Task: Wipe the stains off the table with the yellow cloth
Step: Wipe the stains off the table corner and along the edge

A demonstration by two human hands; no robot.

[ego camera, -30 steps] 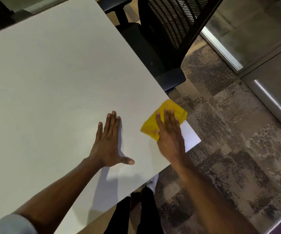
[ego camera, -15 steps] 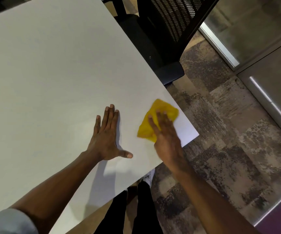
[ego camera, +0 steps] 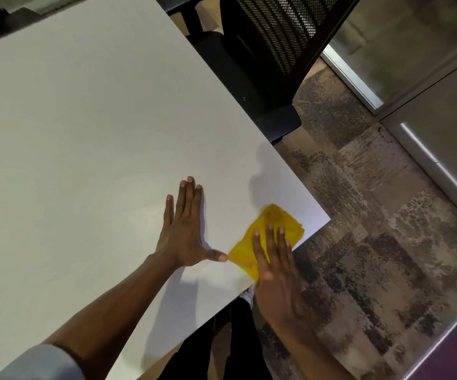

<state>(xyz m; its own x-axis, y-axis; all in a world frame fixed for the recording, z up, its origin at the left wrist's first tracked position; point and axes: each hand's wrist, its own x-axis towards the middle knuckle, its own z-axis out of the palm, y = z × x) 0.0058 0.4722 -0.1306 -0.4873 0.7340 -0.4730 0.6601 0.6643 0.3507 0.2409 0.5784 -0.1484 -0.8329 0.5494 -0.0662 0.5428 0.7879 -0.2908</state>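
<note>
right hand (ego camera: pixel 274 270) fingers (ego camera: pixel 270 242) straight, pressing yellow cloth (ego camera: pixel 272 223) flat to scrub tabletop (ego camera: pixel 112 133); left hand (ego camera: pixel 183 231) splayed open beside it, likely bracing

Single head-worn view: the camera is looking forward and steeply down from above the near corner of the surface (ego camera: pixel 84 133), sitting close over it and taking in the carpeted floor (ego camera: pixel 372 242) at right.

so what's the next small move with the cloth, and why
Probably slide the yellow cloth away from the body, along the right edge of the table. The right hand presses it flat at the near edge by the corner, and the left hand has its thumb tip right beside it, blocking a leftward stroke.
</note>
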